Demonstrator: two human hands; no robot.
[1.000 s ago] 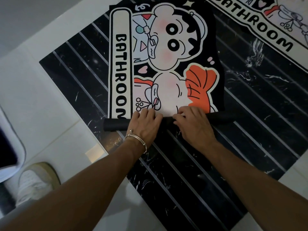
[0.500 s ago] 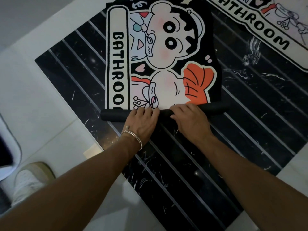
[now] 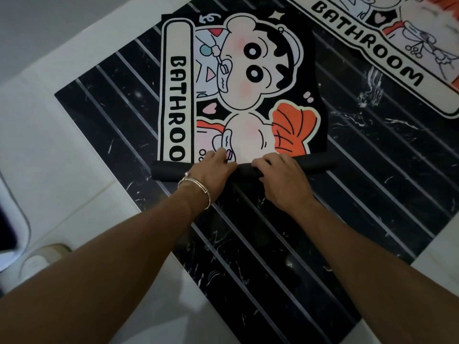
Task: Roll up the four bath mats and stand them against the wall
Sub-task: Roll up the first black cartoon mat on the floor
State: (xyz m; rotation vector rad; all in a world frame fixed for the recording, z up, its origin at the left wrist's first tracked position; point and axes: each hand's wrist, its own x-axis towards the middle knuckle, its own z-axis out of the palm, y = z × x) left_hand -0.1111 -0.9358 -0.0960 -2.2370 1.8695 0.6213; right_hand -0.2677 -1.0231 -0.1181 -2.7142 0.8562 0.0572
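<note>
A black bath mat [image 3: 250,78] with a cartoon figure and the word BATHROOM lies on the floor. Its near end is wound into a thin black roll [image 3: 169,171]. My left hand [image 3: 212,171], with a silver bracelet at the wrist, rests on the roll left of its middle. My right hand [image 3: 280,180] presses on the roll just to the right. Both hands' fingers curl over the top of the roll. A second mat [image 3: 387,58] with the same lettering lies flat at the upper right, partly cut off by the frame.
The mats lie on a black marble floor panel [image 3: 310,244] with pale stripes, bordered by white tiles [image 3: 62,157]. A shoe [image 3: 42,259] shows at the lower left next to a white rounded object [image 3: 15,219].
The roll has advanced up the mat, covering more of the lettering and the cartoon. Both hands moved forward with it.
</note>
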